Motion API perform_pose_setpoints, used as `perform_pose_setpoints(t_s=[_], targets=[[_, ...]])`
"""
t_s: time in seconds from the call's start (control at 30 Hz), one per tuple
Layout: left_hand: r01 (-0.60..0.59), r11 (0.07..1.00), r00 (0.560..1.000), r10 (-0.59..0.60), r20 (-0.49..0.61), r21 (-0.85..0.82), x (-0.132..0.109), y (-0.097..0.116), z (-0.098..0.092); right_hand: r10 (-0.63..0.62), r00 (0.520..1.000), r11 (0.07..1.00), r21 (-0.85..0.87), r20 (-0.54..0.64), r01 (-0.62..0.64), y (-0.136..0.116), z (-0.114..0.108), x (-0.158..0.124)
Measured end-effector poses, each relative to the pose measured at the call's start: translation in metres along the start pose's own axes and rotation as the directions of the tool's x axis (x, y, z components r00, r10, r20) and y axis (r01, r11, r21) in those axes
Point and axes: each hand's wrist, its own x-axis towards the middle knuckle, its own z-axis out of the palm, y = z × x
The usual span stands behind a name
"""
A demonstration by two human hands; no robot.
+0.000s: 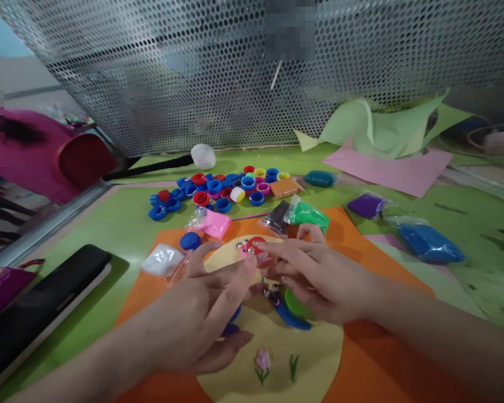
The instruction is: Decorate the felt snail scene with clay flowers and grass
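I see both bare hands meeting over a small, rounded red-and-pink clay figure with little eyes, near the far edge of a smooth, cream-coloured paper oval. The left hand spreads its fingers, thumb tip at the figure; the right hand curves inward, its index fingertip at the red part. The fingers overlap, so I cannot tell whether either hand grips the figure or only presses it.

Just below them on the oval I find a glossy, curved blue clay body with bulging eyes and a bright green clay disc at its back, partly hidden by the right hand. Nearer me lie a ruffled pale-pink clay flower and slender green clay leaves.

The oval rests on a flat orange paper sheet over a green tabletop. Beyond sit crinkled clear packets of pink clay and green clay, then a cluster of round, hollow plastic caps, mostly blue.
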Motion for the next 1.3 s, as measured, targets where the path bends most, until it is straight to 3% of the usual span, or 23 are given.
perform_pose_setpoints(t_s=[0.6, 0.93, 1.3], targets=[[-0.038, 0.999, 0.999, 0.037, -0.037, -0.018, 0.000, -0.002, -0.005, -0.007, 1.000, 0.996, -0.091, 0.017, 0.009, -0.002, 0.002, 0.001], [0.024, 0.999, 0.998, -0.022, -0.060, 0.038, 0.000, -0.004, -0.008, -0.050, 0.999, 0.995, -0.085, 0.012, 0.051, -0.002, -0.001, 0.003], [0.084, 0.996, 0.994, -0.086, 0.065, 0.036, 0.002, -0.004, -0.010, -0.008, 0.988, 0.999, -0.033, -0.155, 0.003, 0.000, 0.001, -0.001]])
